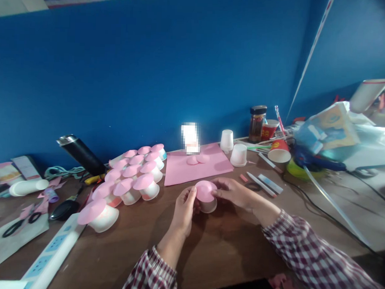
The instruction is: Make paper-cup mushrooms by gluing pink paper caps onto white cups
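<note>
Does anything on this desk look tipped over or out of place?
Yes: the front red paper cup at right lies on its side, mouth showing, whereas the white cups nearby stand upside down.

The left sleeve [149,274] and the right sleeve [321,255] are of checked cloth, dark maroon with white. Each one ends in a gathered, wrinkled cuff [276,226]. The left hand [184,205] and the right hand [231,191] are bare.
</note>
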Demonstrator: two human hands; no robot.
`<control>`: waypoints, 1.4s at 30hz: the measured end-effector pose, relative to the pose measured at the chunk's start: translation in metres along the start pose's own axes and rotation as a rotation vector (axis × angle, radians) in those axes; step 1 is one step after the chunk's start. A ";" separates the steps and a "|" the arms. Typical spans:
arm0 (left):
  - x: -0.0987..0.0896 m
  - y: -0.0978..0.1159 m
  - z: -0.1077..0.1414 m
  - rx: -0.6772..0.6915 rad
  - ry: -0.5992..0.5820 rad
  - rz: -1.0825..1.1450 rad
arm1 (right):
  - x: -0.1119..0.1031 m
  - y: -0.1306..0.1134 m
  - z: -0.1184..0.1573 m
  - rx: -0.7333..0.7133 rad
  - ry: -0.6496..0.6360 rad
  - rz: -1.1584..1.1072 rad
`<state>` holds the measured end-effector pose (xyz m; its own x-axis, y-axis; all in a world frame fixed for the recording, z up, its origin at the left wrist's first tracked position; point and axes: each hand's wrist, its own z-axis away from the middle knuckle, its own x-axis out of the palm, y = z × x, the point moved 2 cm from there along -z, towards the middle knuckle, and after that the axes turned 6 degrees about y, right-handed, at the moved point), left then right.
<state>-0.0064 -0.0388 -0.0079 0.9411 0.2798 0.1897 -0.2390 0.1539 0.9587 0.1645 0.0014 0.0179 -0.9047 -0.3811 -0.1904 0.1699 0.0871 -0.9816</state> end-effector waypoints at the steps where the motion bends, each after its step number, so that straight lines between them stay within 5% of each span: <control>1: 0.000 0.000 0.000 0.000 -0.004 0.005 | -0.001 0.001 0.000 -0.005 -0.003 0.004; 7: 0.001 0.000 0.001 -0.018 0.005 0.020 | -0.001 0.006 0.000 -0.074 -0.107 -0.075; 19: -0.003 -0.006 -0.003 0.091 0.043 0.018 | 0.011 0.023 -0.005 -0.122 0.065 0.051; 25: -0.006 -0.002 0.008 0.510 0.128 -0.292 | 0.010 0.022 -0.005 -0.187 0.120 0.099; 29: -0.009 -0.005 0.013 0.672 0.119 -0.456 | 0.010 0.017 -0.003 -0.201 0.150 0.201; 35: -0.010 -0.012 0.008 0.646 -0.033 -0.626 | 0.014 0.021 -0.004 -0.202 0.140 0.266; 42: -0.011 -0.016 0.004 0.667 -0.004 -0.653 | 0.017 0.020 -0.004 -0.218 0.112 0.272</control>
<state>-0.0120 -0.0484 -0.0239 0.8415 0.3265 -0.4305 0.5237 -0.2970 0.7984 0.1512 0.0005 -0.0053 -0.8769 -0.2151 -0.4298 0.3339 0.3706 -0.8667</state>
